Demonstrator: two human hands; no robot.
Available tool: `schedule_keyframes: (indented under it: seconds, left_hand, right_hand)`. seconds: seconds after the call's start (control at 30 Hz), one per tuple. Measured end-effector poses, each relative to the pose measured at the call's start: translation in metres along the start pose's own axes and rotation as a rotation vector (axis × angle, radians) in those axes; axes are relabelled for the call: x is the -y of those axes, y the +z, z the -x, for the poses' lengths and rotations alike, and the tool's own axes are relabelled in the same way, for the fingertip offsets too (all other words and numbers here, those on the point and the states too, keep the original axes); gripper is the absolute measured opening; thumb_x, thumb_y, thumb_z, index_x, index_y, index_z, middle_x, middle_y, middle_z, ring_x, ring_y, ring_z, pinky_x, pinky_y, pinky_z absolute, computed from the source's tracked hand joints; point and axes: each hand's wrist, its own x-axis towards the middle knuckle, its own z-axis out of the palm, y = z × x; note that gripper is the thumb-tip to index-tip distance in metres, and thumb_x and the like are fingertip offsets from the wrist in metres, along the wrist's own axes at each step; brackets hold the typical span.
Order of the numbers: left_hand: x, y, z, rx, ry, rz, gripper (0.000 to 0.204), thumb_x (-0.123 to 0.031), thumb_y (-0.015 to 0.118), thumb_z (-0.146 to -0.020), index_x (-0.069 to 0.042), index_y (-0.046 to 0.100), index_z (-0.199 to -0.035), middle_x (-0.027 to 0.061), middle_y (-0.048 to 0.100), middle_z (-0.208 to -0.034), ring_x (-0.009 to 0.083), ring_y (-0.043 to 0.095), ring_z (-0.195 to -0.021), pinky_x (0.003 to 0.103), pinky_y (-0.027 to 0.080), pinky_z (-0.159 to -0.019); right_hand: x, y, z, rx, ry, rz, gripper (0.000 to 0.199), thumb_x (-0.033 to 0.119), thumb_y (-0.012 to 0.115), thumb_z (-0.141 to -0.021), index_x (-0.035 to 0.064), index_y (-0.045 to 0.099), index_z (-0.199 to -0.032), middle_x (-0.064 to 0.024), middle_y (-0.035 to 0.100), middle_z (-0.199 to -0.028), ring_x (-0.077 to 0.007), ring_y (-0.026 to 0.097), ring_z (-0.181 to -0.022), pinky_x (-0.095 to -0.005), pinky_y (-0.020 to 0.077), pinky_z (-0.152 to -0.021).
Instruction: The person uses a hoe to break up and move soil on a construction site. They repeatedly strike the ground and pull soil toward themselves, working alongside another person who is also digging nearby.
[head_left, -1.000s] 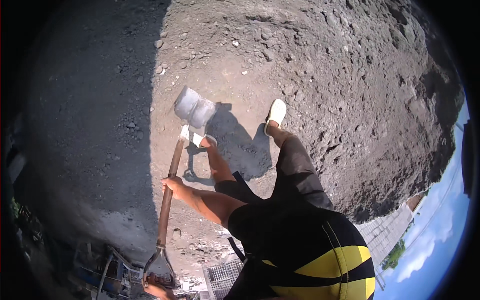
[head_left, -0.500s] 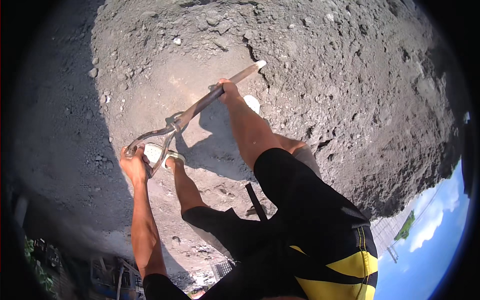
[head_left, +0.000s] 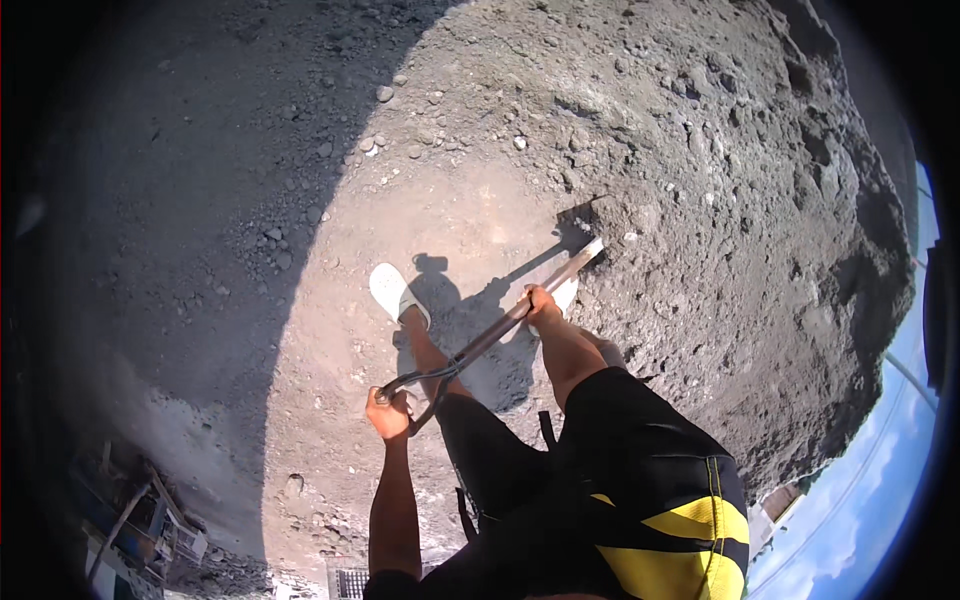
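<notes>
Both my hands hold a shovel (head_left: 487, 337) slanting from lower left to upper right. My left hand (head_left: 388, 413) is closed round its forked grip, close to my body. Farther along the shaft, my right hand (head_left: 541, 306) wraps the wood, thumb side up. The pale far end (head_left: 595, 247) meets the rough grey earth bank (head_left: 720, 230), where a dark shadow falls beside it. The blade itself I cannot clearly make out. A white clog (head_left: 388, 289) on my left foot rests on the dirt; my right foot's shoe is mostly hidden behind my right hand.
Loose stones (head_left: 384, 94) and clods are scattered over the dirt ahead. Deep shade covers the ground (head_left: 200, 200) on the left. A metal grate (head_left: 350, 583) lies behind my left arm, with boards and clutter (head_left: 140, 520) at lower left.
My hands and the shovel have come lower in the picture, closer to my body. My left foot now shows beyond the grip rather than beside it. The view has shifted.
</notes>
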Motion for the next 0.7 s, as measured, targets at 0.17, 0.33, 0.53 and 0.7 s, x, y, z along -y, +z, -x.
schedule_keyframes:
  seconds: [0.17, 0.33, 0.53, 0.7]
  left_hand:
    - [0.028, -0.14, 0.104, -0.304, -0.393, 0.345, 0.019, 0.004, 0.058, -0.065, -0.005, 0.041, -0.068, 0.0028, 0.044, -0.046, 0.0114, 0.045, -0.035, 0.025, 0.034, -0.032]
    - [0.085, -0.199, 0.192, -0.557, -0.424, 0.702, 0.012, -0.001, 0.053, -0.071, -0.005, 0.042, -0.068, 0.0041, 0.043, -0.047, 0.0133, 0.042, -0.034, 0.026, 0.034, -0.029]
    - [0.02, -0.184, 0.17, -0.411, -0.757, 1.31, 0.007, -0.001, 0.051, -0.068, -0.005, 0.045, -0.067, 0.0049, 0.04, -0.052, 0.0172, 0.042, -0.042, 0.033, 0.04, -0.041]
    - [-0.147, -0.19, 0.097, 0.026, -0.574, 1.902, 0.007, -0.004, 0.052, -0.078, -0.008, 0.048, -0.073, 0.0041, 0.05, -0.058, 0.0159, 0.053, -0.055, 0.031, 0.046, -0.055]
  right_hand:
    - [-0.085, 0.083, 0.167, -0.115, 0.008, 0.203, 0.008, 0.01, 0.058, -0.077, 0.0037, 0.054, -0.074, -0.008, 0.051, -0.061, -0.0227, 0.052, -0.056, -0.0368, 0.0475, -0.056]
    - [-0.133, 0.182, 0.305, 0.049, -0.214, 0.563, 0.011, 0.004, 0.06, -0.075, 0.0012, 0.05, -0.076, -0.0085, 0.048, -0.059, -0.0207, 0.048, -0.045, -0.0323, 0.0454, -0.043]
    - [-0.124, 0.348, 0.412, 0.636, -0.599, 0.85, 0.025, 0.005, 0.061, -0.075, 0.0006, 0.042, -0.091, -0.0088, 0.05, -0.073, -0.017, 0.053, -0.057, -0.0291, 0.0452, -0.048]
    - [-0.054, 0.533, 0.458, 0.474, -1.177, 1.554, 0.063, 0.035, 0.06, -0.074, -0.0066, 0.034, -0.113, -0.0328, 0.053, -0.105, -0.0418, 0.053, -0.101, -0.0385, 0.0436, -0.086]
